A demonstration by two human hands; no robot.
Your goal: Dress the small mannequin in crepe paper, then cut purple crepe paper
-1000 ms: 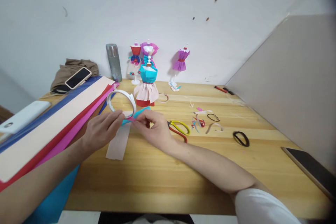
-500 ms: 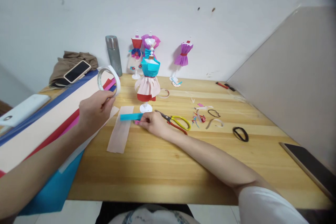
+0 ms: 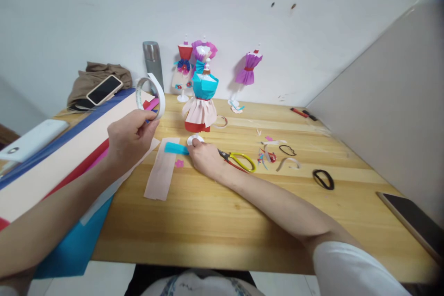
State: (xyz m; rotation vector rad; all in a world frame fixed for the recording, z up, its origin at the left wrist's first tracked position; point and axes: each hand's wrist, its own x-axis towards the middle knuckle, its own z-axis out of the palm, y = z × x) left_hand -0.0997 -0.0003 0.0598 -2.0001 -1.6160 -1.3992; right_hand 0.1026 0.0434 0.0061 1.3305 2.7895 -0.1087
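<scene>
My left hand (image 3: 130,134) is raised above the paper sheets, pinching the lower edge of a white roll of tape (image 3: 160,97). My right hand (image 3: 205,156) is closed at the right end of a short blue paper strip (image 3: 176,148); its fingertips are partly hidden. That strip crosses the upper part of a pale pink paper strip (image 3: 160,175). Just behind the right hand stands a mini dress form (image 3: 201,101) in a blue top and pink-and-red skirt. A pink paper flower (image 3: 179,163) lies left of the wrist, and scissors (image 3: 243,161) with yellow-and-red handles lie to the right.
More dressed forms (image 3: 249,69) and a grey flask (image 3: 153,67) stand along the wall. Coloured paper sheets (image 3: 83,152), a phone (image 3: 104,90) on brown cloth and a white device (image 3: 34,138) occupy the left. Paper scraps (image 3: 268,155), a black band (image 3: 323,179) and another phone (image 3: 409,222) lie right.
My right hand has shifted slightly away from me, uncovering the pink flower. The blue strip has tilted, its left end moving up. My left hand still holds the tape.
</scene>
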